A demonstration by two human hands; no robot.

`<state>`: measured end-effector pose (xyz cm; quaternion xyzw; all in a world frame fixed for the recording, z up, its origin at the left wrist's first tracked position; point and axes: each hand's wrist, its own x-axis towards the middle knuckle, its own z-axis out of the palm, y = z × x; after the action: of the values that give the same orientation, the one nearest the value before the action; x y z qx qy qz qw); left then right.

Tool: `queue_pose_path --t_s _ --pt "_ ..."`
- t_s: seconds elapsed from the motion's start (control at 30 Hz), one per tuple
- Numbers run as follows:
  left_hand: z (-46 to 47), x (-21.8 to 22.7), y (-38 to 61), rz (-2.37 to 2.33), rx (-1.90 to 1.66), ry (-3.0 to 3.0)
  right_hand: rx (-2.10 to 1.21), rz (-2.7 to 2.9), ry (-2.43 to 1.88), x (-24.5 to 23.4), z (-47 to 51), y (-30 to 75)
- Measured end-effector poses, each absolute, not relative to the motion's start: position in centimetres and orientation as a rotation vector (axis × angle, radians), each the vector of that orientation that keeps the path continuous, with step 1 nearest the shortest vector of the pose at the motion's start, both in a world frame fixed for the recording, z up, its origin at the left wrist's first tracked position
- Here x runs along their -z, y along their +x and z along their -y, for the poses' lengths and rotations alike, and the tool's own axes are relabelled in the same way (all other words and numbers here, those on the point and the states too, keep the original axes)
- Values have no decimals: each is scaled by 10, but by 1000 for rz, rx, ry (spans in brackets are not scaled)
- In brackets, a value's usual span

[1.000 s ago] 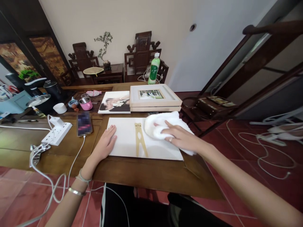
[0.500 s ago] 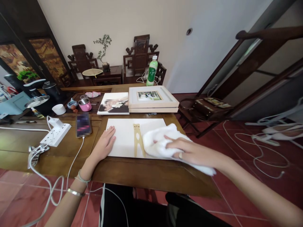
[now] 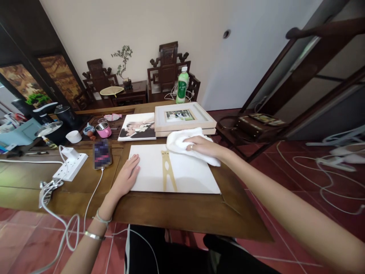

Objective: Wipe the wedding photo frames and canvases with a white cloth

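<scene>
A flat white panel (image 3: 148, 171) with a tan folding stand (image 3: 167, 171) on its upper face lies on the wooden table, likely the back of a picture frame. My left hand (image 3: 128, 175) rests flat on the panel's left edge, fingers stretched out. Bunched under my right hand (image 3: 201, 146) is a white cloth (image 3: 185, 139), gripped by the fingers against the panel's far right part. The cloth covers that corner and reaches the stacked frames behind.
Behind the panel lie a photo print (image 3: 137, 127) and stacked white frames (image 3: 196, 114), with a green bottle (image 3: 182, 85) beyond. To the left are a phone (image 3: 102, 154) on a cable, a power strip (image 3: 71, 167), a pink cup (image 3: 103, 130) and a white bowl (image 3: 73, 136).
My right hand has moved the cloth away from me, from the panel's near right side to its far right corner, uncovering the near corner. My left hand stays on the left edge.
</scene>
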<state>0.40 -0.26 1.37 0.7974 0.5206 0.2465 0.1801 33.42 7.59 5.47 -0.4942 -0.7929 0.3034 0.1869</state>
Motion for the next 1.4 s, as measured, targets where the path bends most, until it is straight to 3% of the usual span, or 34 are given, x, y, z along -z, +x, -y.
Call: queue_pose_path --t_s 0.5,0.77,1.07,1.4 --pt "2 -13 5 -1463 -689 2281 -386 2741 -1133 -51 94 330" --pt "2 -13 4 -1460 -695 2289 -407 2694 -1164 -59 46 334" --pt "2 -13 4 -1452 -703 2266 -583 2481 -1510 -76 -55 322" --pt "2 -13 5 -1449 -699 2281 -122 2601 -1169 -38 31 312"
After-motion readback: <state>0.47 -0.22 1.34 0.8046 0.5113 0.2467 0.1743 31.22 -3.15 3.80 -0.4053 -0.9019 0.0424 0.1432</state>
